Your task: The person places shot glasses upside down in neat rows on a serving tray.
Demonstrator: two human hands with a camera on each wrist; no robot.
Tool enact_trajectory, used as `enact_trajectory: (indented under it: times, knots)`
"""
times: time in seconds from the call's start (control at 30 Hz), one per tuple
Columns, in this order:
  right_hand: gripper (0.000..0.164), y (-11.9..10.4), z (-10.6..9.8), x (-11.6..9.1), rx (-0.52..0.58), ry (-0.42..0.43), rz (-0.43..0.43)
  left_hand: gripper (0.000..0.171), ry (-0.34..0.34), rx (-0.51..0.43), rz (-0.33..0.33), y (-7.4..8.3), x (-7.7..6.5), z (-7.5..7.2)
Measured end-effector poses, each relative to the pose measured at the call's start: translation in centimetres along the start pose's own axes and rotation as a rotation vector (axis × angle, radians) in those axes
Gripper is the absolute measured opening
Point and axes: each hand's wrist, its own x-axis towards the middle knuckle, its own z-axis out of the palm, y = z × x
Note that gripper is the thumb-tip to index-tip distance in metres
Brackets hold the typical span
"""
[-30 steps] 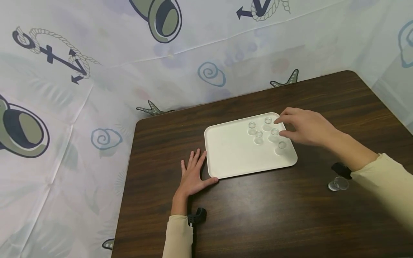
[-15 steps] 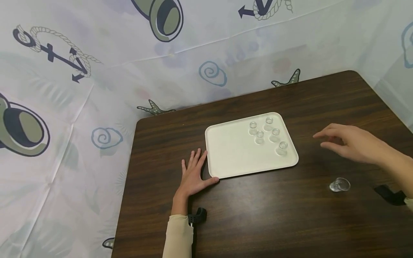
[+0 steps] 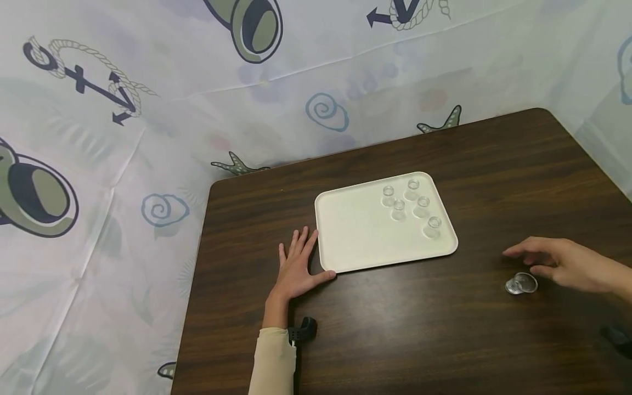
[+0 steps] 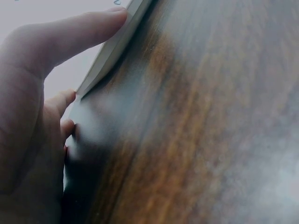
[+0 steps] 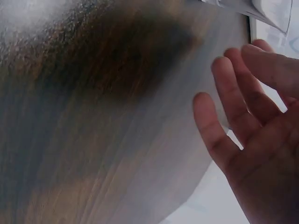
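A white tray (image 3: 365,236) lies on the dark table, with several small clear shot glasses (image 3: 399,206) standing on its right half. My left hand (image 3: 294,272) is spread flat at the tray's near left corner, its thumb and index fingertip right at the rim. In the left wrist view the thumb (image 4: 88,30) overlaps the tray edge. Another shot glass (image 3: 522,283) stands on the table to the right of the tray. My right hand (image 3: 568,263) hovers just beside this glass, fingers loosely bent and holding nothing; the right wrist view shows part of the glass (image 5: 261,11) above the fingers.
The brown wood-grain table (image 3: 395,329) reaches back to a hanging cloth (image 3: 276,109) printed with anchors and shells. A black wrist mount (image 3: 303,330) sits on the left forearm, close over the tabletop.
My right hand has moved away from the glasses on the tray, rightward and toward me, to the single glass. The left hand and the tray have stayed in place.
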Motion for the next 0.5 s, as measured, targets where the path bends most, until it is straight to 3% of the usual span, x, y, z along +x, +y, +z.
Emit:
enact_trajectory:
  times: [0.33, 0.5]
  knots:
    - [0.051, 0.51, 0.53, 0.10, 0.158, -0.205, 0.048, 0.106, -0.005, -0.004, -0.001, 0.11, -0.06, 0.00]
    - [0.048, 0.41, 0.97, 0.11, 0.233, -0.224, 0.030, 0.107, 0.000, 0.008, -0.002, 0.16, -0.08, -0.14]
